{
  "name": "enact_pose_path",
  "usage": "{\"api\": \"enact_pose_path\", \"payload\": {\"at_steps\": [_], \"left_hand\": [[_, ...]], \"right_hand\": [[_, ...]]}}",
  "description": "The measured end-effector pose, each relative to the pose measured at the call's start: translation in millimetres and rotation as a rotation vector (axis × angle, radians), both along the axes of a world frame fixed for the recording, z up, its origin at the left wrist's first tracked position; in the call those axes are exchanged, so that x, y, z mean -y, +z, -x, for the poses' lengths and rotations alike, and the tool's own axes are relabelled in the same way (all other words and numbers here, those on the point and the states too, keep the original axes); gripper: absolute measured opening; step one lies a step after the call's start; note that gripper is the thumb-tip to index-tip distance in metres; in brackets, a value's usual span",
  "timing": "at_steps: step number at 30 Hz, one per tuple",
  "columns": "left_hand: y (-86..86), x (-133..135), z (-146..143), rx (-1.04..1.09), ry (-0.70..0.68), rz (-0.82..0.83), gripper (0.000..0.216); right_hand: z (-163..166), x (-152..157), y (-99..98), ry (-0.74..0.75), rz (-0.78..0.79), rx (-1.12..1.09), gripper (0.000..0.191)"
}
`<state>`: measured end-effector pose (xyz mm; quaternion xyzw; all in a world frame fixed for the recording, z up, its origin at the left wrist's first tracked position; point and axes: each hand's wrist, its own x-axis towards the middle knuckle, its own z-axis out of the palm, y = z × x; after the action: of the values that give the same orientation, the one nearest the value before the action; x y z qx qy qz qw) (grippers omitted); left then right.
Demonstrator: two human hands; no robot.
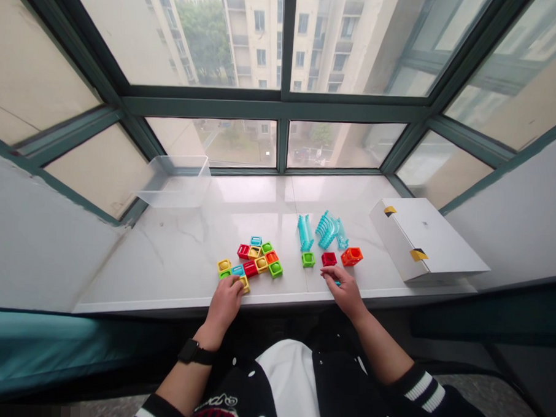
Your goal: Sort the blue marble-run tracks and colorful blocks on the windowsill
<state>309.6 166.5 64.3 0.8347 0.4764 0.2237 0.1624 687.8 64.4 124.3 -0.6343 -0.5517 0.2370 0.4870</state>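
A cluster of several small colourful hollow cubes (256, 260) lies joined together on the white windowsill (184, 253). My left hand (225, 301) rests at the cluster's near left end, fingers curled on a yellow cube (244, 283). My right hand (346, 288) lies on the sill just below a loose red cube (328, 258), fingers pinched on a small turquoise piece that barely shows. A green cube (308, 259) and an orange cube (352, 256) sit beside the red one. Turquoise curved track pieces (325, 230) lie behind them.
A clear plastic bin (178, 179) stands at the back left of the sill. A white cardboard box (421, 239) with yellow tape lies at the right. Window frames close off the back; the sill's front edge runs just under my hands.
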Motion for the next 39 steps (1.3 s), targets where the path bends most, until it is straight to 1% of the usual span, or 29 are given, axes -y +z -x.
{"api": "enact_pose_path", "payload": {"at_steps": [7,11,14,19,23,25,28,31,33,35,39], "left_hand": [[7.0,-3,3,0.101,0.055,0.135,0.021],[13.0,-7,9,0.11,0.112,0.233,0.027],[18.9,-7,11,0.111,0.107,0.281,0.03],[33.7,2,6,0.218,0.139,0.293,0.033],[52.8,11,-9,0.361,0.153,0.352,0.031],[62.9,15,-23,0.463,0.135,0.407,0.031],[74.3,22,-49,0.613,0.037,0.521,0.029],[79.0,31,-73,0.637,-0.085,0.555,0.026],[79.7,36,-84,0.625,-0.134,0.538,0.024],[79.7,40,-90,0.64,-0.147,0.532,0.022],[80.1,44,-91,0.654,-0.153,0.524,0.016]], "right_hand": [[9,2,-7.7,0.061,0.09,-0.001,0.023],[11,3,-9.0,0.086,0.118,0.013,0.024],[11,4,-10.6,0.089,0.134,0.016,0.025],[11,5,-11.4,0.097,0.14,0.012,0.024],[16,4,-5.0,0.112,0.133,-0.005,0.023],[22,3,1.5,0.15,0.13,-0.034,0.024],[40,0,13.1,0.272,0.128,-0.091,0.03],[62,-3,21.6,0.395,0.143,-0.146,0.045],[73,-4,23.5,0.411,0.156,-0.185,0.048],[80,-4,22.6,0.388,0.165,-0.222,0.046],[80,-2,18.0,0.365,0.164,-0.238,0.045]]}}
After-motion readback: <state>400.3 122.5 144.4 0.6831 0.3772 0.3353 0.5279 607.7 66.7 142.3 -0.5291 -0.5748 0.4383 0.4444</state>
